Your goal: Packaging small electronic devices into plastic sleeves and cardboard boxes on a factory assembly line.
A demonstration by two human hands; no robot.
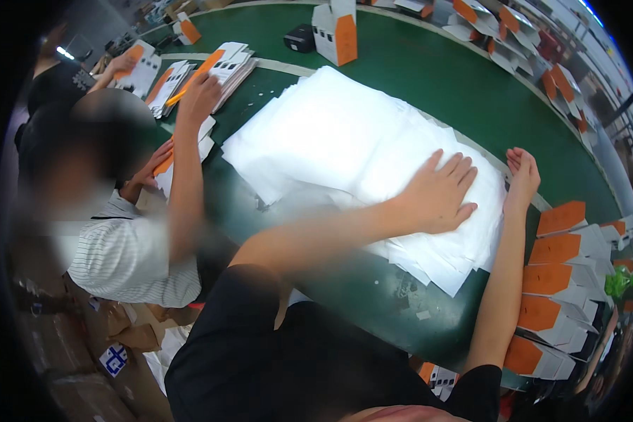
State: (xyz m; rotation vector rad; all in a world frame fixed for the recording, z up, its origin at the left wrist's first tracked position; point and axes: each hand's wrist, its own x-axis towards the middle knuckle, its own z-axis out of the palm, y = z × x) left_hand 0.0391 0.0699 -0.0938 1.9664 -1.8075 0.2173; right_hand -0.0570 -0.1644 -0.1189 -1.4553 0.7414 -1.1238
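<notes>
A wide, uneven pile of thin white sheets [330, 126] covers the middle of the green table, its edges overlapping and slightly fanned. My left hand [439, 193] lies flat on the right part of the pile, fingers spread, the forearm reaching across the sheets' near side. Beside the pile's right edge stands my right hand [522, 179], its fingers loosely bent and with nothing visible in them. Whether that hand touches the sheets I cannot tell for sure.
Orange-and-white folded cartons [550, 271] line the right side. Across the green surface stand a white-and-orange box [336, 35] and a small black box [300, 38]. At left, a co-worker [133, 260] handles flat cartons [228, 67]; another person [60, 81] is behind.
</notes>
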